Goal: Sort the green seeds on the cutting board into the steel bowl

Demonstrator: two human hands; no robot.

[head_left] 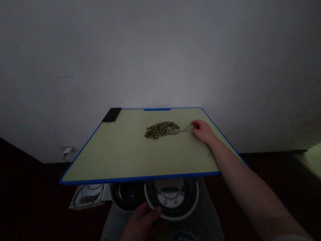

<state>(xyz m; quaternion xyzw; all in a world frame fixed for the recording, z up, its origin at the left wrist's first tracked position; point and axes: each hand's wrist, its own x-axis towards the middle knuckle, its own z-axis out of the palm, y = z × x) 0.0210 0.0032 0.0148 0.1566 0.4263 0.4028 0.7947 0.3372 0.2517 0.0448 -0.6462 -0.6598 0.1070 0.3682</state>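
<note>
My right hand (202, 132) is over the right part of the pale table (123, 154), fingers pinched on a small see-through piece (188, 129) whose kind I cannot make out. That piece touches the right end of a spread pile of small green and pale grains, maybe beans or seeds (162, 130). Below the table's near edge, my left hand (146, 219) grips the near rim of a metal bowl (194, 205), thumb on top. Pale grains lie inside this bowl. Just left of it, a second, darker metal bowl (123, 208) rests on my lap, partly hidden by the table.
A black phone (111, 115) lies at the table's far left corner. The table has a raised blue edge (143, 180) and stands against a grey wall (167, 53). An open box (86, 196) with cables sits low on the left, near a plugged-in charger (68, 151).
</note>
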